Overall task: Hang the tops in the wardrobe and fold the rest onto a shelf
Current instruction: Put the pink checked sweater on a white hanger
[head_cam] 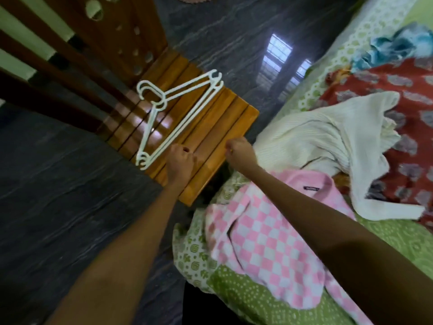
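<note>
A small stack of white plastic hangers [178,113] lies on the slatted seat of a wooden chair [218,127]. My left hand [180,164] hovers over the seat just right of the hangers' lower end, fingers curled, holding nothing. My right hand [239,152] is a closed fist at the chair's near corner, also holding nothing. On the bed lie a pink-and-white checked shirt [264,233], a cream ribbed top [328,141], a red floral garment [384,90] and a blue patterned cloth [393,45].
The bed with a green patterned sheet [246,294] fills the right side. Dark polished stone floor [58,184] spreads left of the chair and beyond it. The chair's wooden back [112,31] rises at the upper left.
</note>
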`<state>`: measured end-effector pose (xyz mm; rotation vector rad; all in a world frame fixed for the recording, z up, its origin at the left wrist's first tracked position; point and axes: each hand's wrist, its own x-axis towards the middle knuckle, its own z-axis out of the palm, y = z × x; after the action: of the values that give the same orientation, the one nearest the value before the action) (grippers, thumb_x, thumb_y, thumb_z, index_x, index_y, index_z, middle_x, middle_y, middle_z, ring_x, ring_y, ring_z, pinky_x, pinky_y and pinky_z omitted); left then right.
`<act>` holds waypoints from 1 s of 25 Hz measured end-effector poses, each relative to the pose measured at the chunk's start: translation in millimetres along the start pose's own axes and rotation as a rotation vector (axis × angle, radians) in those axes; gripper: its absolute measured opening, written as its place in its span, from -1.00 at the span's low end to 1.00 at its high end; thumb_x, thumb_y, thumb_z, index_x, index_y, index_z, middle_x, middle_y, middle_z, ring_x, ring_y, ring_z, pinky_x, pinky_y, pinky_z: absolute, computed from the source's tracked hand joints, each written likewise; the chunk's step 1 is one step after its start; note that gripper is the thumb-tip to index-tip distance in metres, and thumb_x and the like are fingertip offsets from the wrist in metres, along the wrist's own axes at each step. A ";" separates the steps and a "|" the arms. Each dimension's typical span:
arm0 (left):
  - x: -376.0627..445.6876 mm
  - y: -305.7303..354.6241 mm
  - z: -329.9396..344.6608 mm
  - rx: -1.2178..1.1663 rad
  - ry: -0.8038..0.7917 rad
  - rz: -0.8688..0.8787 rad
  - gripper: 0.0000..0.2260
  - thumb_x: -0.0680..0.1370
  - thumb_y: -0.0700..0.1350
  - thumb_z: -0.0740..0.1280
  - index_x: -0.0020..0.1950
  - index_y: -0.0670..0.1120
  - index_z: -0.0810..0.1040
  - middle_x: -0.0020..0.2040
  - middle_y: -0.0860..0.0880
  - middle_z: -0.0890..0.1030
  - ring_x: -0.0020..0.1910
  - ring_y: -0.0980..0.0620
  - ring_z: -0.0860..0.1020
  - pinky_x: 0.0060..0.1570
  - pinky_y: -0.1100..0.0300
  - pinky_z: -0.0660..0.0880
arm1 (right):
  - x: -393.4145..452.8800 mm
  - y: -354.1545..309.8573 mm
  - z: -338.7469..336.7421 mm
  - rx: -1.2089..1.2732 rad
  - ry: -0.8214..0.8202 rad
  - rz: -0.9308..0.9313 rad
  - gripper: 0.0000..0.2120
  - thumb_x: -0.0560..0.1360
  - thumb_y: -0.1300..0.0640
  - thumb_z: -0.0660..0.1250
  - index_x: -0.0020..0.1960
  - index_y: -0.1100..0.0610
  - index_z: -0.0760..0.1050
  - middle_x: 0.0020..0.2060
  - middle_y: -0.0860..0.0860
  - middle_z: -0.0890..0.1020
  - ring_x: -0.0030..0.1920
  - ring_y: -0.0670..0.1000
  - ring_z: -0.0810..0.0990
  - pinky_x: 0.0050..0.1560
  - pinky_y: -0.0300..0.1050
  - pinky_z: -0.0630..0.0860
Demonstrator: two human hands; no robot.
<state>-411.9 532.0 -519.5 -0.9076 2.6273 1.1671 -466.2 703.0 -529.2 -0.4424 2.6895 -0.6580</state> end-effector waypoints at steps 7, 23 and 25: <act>129.4 -95.3 -48.9 0.256 -0.013 -0.125 -0.71 0.55 -0.15 0.27 0.23 -0.22 0.44 0.23 -0.23 0.45 0.18 -0.20 0.47 0.17 -0.08 0.45 | 93.6 -93.3 66.3 -0.009 -0.196 -0.113 -0.77 0.55 0.26 0.13 0.01 0.34 0.52 -0.02 0.23 0.55 0.00 0.20 0.51 -0.06 0.02 0.47; 86.6 -44.5 -73.0 0.177 0.018 0.642 -0.74 0.60 -0.17 0.19 0.21 -0.24 0.53 -0.10 -0.21 0.61 -0.17 -0.05 0.53 -0.21 0.15 0.45 | 100.6 -46.9 -44.6 -0.040 0.197 0.193 -0.48 0.51 -0.08 0.24 0.35 0.21 0.33 0.31 0.16 0.43 0.37 0.16 0.33 0.43 0.11 0.13; 66.3 -24.2 -61.8 0.190 -0.044 0.730 -0.73 0.60 -0.13 0.18 0.13 -0.26 0.56 -0.13 -0.21 0.62 -0.21 -0.08 0.56 -0.26 0.08 0.51 | 78.6 -23.0 -72.3 0.108 0.021 0.291 -0.62 0.53 -0.14 0.20 0.09 0.15 0.49 0.06 0.16 0.58 0.17 0.15 0.50 0.27 0.05 0.31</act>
<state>-444.4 444.1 -514.7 0.1437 3.0471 0.9859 -559.7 682.2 -476.8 -0.0148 2.6471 -0.7188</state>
